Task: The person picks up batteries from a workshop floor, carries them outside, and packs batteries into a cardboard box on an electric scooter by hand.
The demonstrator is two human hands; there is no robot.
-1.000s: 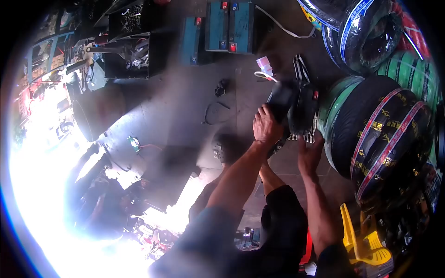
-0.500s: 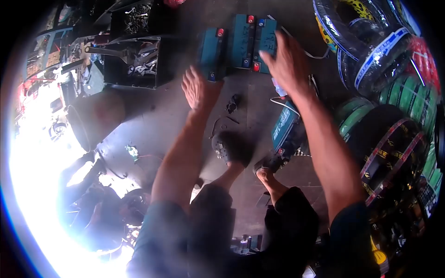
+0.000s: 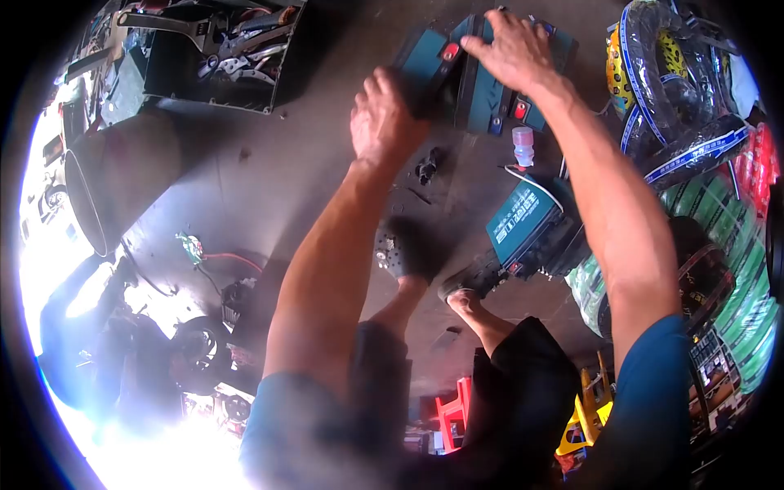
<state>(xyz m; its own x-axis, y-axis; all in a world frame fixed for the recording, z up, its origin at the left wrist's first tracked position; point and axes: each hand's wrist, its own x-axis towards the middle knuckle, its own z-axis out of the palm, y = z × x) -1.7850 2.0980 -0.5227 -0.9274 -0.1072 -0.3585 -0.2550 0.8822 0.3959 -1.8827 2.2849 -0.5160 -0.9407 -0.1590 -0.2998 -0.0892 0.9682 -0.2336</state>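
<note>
Several teal batteries with red and blue terminals lie on the floor at the top. My left hand [image 3: 385, 118] is at the near end of the left battery [image 3: 422, 55], its fingers extended and slightly bent along that side. The thumb is out of sight. My right hand [image 3: 516, 53] reaches over the middle battery [image 3: 487, 90], thumb and fingers spread. It hides part of the right battery [image 3: 562, 51]. Whether the right hand presses on them is unclear. A small clear bottle [image 3: 523, 147] stands below the right wrist.
Another teal battery [image 3: 523, 214] lies by my right foot [image 3: 469, 284]. An open black box [image 3: 273, 96] holds wrenches and pliers at upper left. Wrapped tyres [image 3: 645, 90] and a green-wrapped bundle [image 3: 727, 253] line the right. A red-wired part [image 3: 192, 247] lies at left, near strong glare.
The view has shifted and turned. The left battery now lies slanted and nearer the middle one. My left hand has moved right and up, my right hand slightly up.
</note>
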